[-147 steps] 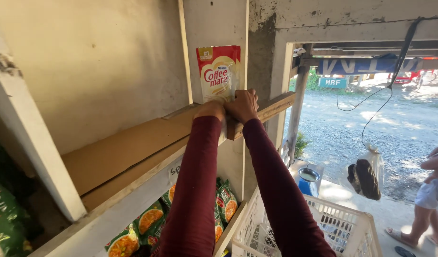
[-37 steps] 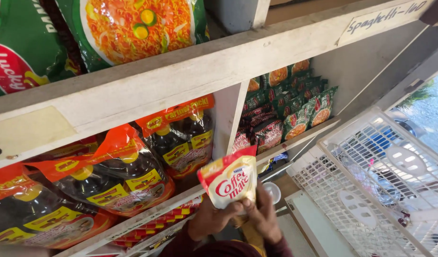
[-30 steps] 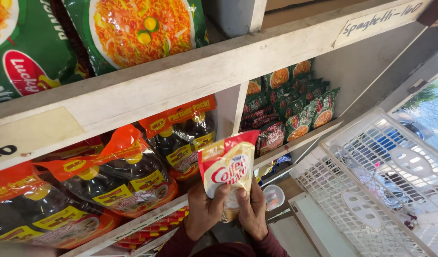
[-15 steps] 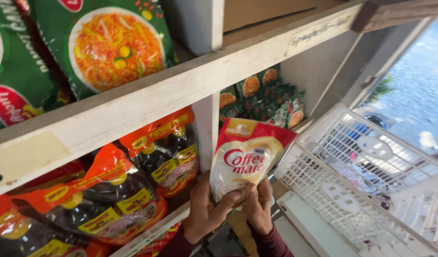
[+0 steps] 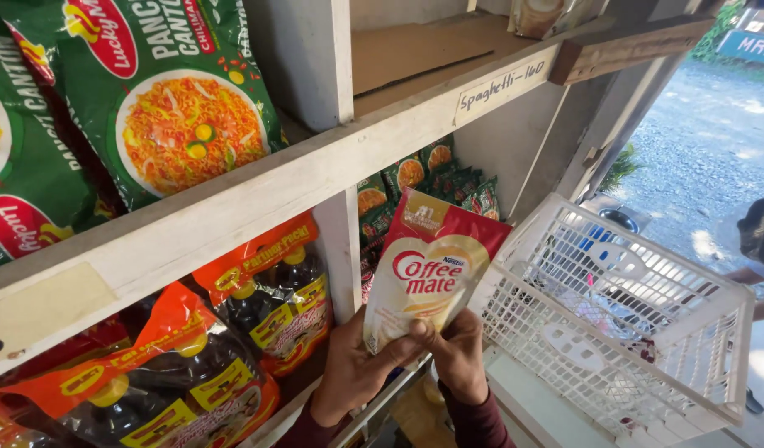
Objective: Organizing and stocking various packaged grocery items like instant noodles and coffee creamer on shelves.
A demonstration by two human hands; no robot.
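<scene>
Both of my hands hold a red and cream powder pouch (image 5: 428, 274) upright by its lower edge, in front of the white wooden shelves. My left hand (image 5: 357, 365) grips its bottom left corner, thumb across the front. My right hand (image 5: 461, 353) pinches the bottom right corner. The pouch stands before the upright post between two lower shelf compartments. Dark red sleeves cover my wrists.
Green noodle packs (image 5: 162, 91) fill the upper left shelf. Orange-wrapped dark sauce bottles (image 5: 233, 332) crowd the lower left compartment. Small green sachets (image 5: 432, 178) sit behind the pouch. A white plastic crate (image 5: 639, 323) stands to the right. A flat cardboard sheet (image 5: 415, 50) lies on the top shelf.
The pouch came down from the top shelf and has risen again in front of the lower shelves. My view has swung right, showing more of the crate and gravel ground.
</scene>
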